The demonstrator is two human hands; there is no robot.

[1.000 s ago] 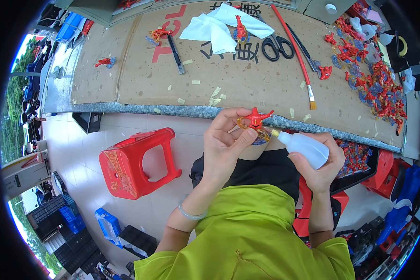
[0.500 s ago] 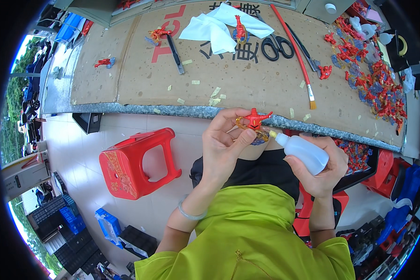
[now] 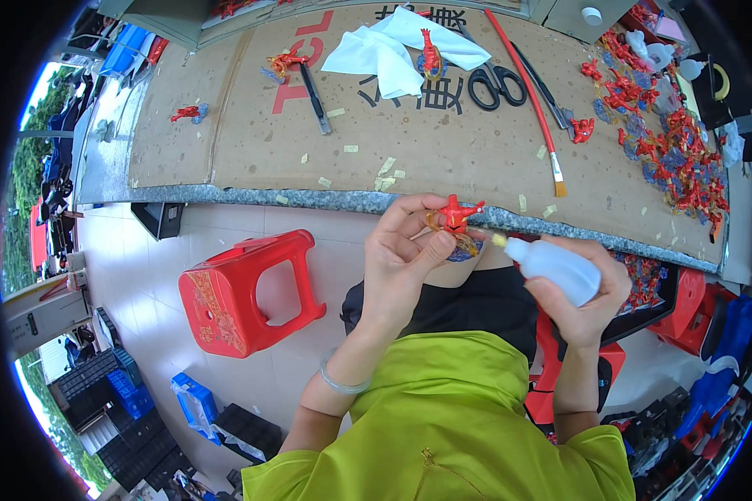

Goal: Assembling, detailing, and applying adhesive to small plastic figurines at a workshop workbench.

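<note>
Pinched in my left hand (image 3: 403,253) is a small red figurine (image 3: 454,216) with a clear yellow and purple base, held just in front of the table edge. My right hand (image 3: 589,294) is closed round a translucent white squeeze bottle (image 3: 563,270). The bottle tilts to the left, its pale yellow tip pointing at the figurine with a small gap between them. On the table stands another red figurine (image 3: 429,57) beside a white cloth (image 3: 374,57). More figurines lie at the left, one near a black-handled craft knife (image 3: 315,100).
A cardboard sheet (image 3: 251,142) covers the table. Black scissors (image 3: 495,87), a red-handled brush (image 3: 533,98) and tweezers-like dark tool (image 3: 541,88) lie on it. A heap of red figurines (image 3: 685,167) fills the right side. A red stool (image 3: 217,292) stands on the floor to the left.
My right hand has drawn the bottle slightly to the right, so its tip is farther from the figurine. My left hand and the figurine have barely shifted.
</note>
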